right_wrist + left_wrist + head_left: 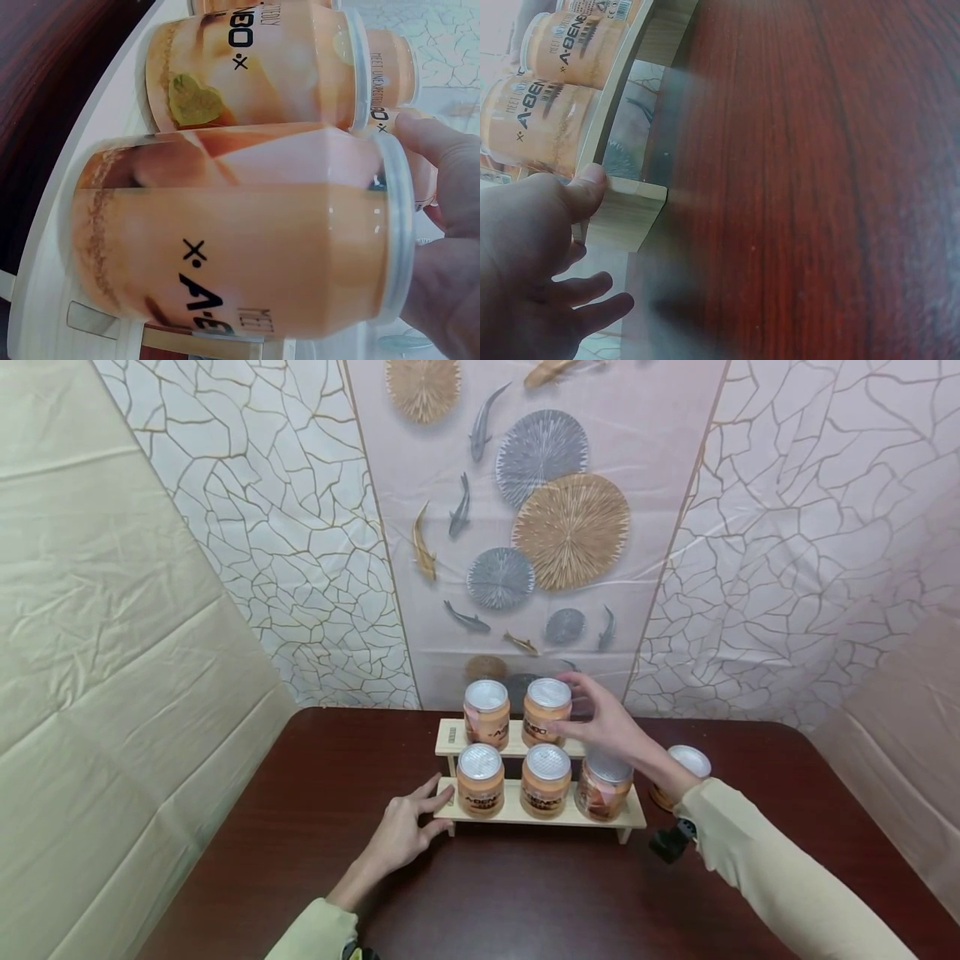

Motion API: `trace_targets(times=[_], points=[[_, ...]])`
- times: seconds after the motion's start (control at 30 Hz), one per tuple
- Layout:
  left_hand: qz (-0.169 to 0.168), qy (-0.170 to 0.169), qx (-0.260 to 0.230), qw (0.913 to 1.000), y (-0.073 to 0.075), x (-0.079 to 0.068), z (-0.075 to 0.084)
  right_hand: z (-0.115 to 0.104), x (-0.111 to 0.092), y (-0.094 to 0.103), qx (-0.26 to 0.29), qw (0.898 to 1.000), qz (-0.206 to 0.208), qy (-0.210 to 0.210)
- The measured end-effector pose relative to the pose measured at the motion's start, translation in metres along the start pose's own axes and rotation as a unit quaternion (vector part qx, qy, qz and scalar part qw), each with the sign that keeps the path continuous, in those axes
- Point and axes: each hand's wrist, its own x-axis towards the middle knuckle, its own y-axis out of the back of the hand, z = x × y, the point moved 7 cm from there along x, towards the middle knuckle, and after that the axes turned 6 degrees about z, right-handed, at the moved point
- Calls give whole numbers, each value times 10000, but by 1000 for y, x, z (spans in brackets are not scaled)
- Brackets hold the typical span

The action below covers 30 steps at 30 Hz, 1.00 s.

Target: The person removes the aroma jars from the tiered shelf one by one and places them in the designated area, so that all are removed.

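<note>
A two-tier pale wooden rack (452, 742) stands on the table, bearing squat orange-labelled cans with silvery lids. My left hand (401, 831) holds the left end of its lower shelf, thumb at the front edge (592, 150). On the upper tier, my right hand (606, 718) grips the right-hand can (546, 714) from its right side, thumb in front and forefinger behind. Left of that stands another can (487, 717). The lower tier carries a left can (481, 785), a middle can (546, 785) and a right can (600, 789), which fills much of the right wrist view.
One more can (686, 764) stands on the dark red-brown table (337, 777) right of the rack, partly behind my right forearm. Patterned cloth (315, 568) hangs along the table's back edge, with beige cloth (112, 652) at the left.
</note>
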Motion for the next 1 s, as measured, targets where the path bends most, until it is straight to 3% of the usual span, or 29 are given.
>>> trace_targets(times=[0.27, 0.67, 1.0], points=[[-45, -14, 41, 10000, -1, 1, 1, 1, -1, 8, -239, 9996, 94, -150], [-64, 17, 31, 10000, 1, 2, 0, -8, -2, 36, 86, 9996, 280, -46], [-3, -29, 75, 10000, 0, 0, 0, -8, -15, 65, -395, 9976, 569, 86]])
